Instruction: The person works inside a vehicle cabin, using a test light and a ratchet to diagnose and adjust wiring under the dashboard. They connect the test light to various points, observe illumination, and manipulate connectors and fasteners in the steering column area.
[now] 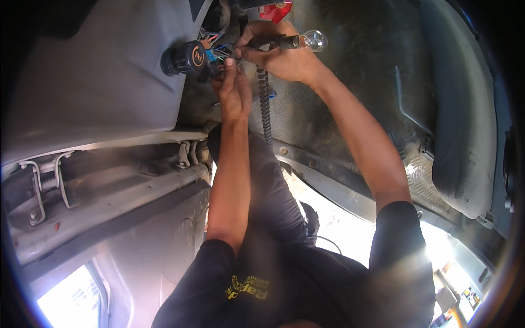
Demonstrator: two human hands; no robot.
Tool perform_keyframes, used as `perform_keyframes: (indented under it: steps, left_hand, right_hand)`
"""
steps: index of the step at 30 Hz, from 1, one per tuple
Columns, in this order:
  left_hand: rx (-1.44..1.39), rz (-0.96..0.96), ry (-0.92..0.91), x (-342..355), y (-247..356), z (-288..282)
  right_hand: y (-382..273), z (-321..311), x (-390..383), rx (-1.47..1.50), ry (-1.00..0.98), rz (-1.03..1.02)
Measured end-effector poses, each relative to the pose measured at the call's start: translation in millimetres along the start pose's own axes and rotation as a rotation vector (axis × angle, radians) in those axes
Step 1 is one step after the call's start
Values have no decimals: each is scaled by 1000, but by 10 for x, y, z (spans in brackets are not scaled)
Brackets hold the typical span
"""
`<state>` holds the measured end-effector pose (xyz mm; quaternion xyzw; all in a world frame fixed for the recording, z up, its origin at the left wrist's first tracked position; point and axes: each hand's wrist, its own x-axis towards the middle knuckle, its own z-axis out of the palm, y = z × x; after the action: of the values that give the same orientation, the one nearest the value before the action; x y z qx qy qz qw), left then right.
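My left hand is closed, thumb and fingers pinching a bundle of thin coloured wires with a dark connector. Just to the right of it, my right hand is closed too, its fingertips close to the same wires. A test lamp with a clear glass bulb in a dark socket sticks out to the right from that hand. Its other end is hidden among the fingers. Below the hands hangs a black coiled cord. A round black knob with an orange mark sits left of the wires.
A grey moulded panel fills the upper left. At right, a dark seat stands beside the patterned metal floor. A red object lies beyond my hands. Metal hinge brackets are at the left, along the door opening.
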<state>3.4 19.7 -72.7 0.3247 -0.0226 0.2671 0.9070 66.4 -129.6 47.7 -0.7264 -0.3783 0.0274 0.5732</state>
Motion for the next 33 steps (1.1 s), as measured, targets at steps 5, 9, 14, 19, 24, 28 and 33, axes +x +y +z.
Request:
perform_keyframes:
  steps: [5, 9, 14, 19, 24, 28, 33]
  left_hand:
    - [6, 6, -11, 16, 6, -7]
    - [-56, -9, 2, 31, 39, -50]
    - [-68, -45, 7, -8, 78, 8]
    - [-40, -32, -11, -17, 54, -28]
    - [-28, -55, 9, -15, 61, -16]
    - [-27, -56, 19, -7, 55, -78]
    - [-3, -51, 22, -17, 49, -18]
  right_hand:
    - [153, 59, 5, 3, 63, -75]
    - [192, 113, -6, -9, 67, -224]
    - [85, 43, -18, 39, 33, -193]
    - [85, 63, 4, 1, 51, -192]
    - [117, 47, 8, -153, 38, -299]
    - [132, 105, -8, -256, 26, -350]
    - [163, 69, 5, -187, 29, -346]
